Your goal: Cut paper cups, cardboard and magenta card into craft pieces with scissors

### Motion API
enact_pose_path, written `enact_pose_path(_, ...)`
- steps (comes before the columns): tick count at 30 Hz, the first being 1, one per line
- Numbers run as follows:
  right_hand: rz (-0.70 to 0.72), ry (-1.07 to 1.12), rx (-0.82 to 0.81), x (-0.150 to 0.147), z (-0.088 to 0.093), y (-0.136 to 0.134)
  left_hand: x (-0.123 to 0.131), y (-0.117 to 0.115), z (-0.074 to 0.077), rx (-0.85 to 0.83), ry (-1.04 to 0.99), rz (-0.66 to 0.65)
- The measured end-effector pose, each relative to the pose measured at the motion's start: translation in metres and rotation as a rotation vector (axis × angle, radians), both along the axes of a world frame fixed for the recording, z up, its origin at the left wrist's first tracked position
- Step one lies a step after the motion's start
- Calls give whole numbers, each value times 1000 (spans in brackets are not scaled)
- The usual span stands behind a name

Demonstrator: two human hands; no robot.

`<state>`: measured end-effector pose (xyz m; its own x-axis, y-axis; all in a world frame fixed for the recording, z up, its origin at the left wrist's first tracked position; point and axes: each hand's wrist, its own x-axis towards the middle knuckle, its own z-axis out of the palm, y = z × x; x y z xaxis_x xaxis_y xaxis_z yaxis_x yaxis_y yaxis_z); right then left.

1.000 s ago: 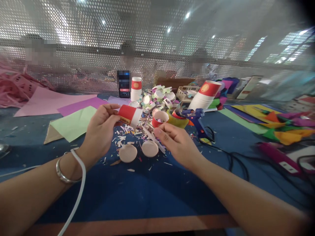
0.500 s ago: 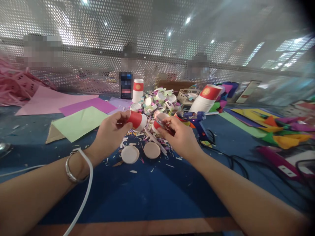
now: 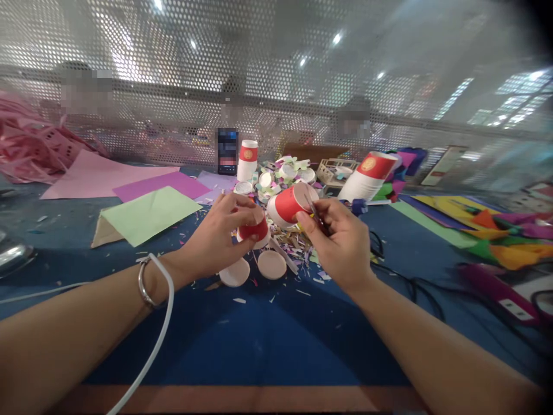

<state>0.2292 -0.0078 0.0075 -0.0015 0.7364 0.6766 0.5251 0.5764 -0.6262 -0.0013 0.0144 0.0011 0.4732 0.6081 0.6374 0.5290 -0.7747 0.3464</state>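
The left hand's (image 3: 222,233) fingers close around one red cup (image 3: 249,231) above the worktop (image 3: 259,340); the right hand's (image 3: 345,248) fingers hold scissors (image 3: 318,214) and the tilted cup (image 3: 285,207) beside it. Keeping the blades away from the left fingers and squeezing lightly should stop the thin walls buckling.

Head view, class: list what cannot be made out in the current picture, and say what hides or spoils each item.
All in the head view:
- Thin metal tool: handle end hidden by the right hand.
- Red cup: partly covered by the left hand.
- Blue device: mostly hidden behind the right hand.
- Shiny metal object: cut off by the left edge.
- Phone: screen blurred, writing too small.
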Motion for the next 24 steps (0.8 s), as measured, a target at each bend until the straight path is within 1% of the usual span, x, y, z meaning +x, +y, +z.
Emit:
enact_pose_path(2, 8, 25, 30, -3, 1, -5, 2, 3, -2, -43, -15, -69)
enact_pose_path(4, 10, 25, 32, -5, 1, -8, 3, 4, -5, -51, -29, -103)
enact_pose_path(7, 38, 57, 10, -7, 2, -10, 5, 5, -6, -26, -81, -118)
enact_pose_path(10, 78, 101, -5, -8, 3, -11, 7, 6, -10, -53, -193, -121)
enact_pose_path(12, 101, 99, -13, -8, 3, -11, 8, 7, -14, -74, -262, -113)
enact_pose_path(14, 123, 77, -32, -9, 3, -11, 10, 8, -20, -117, -304, -109)
enact_pose_path(18, 157, 17, -85, -11, 2, -11, 13, 11, -29, -280, -370, -134)
enact_pose_path(21, 204, 12, -116, -13, 1, -10, 15, 9, -27, -320, -396, -157)
enact_pose_path(24, 238, 8, -137, -14, 1, -10, 17, 5, -21, -348, -416, -227)
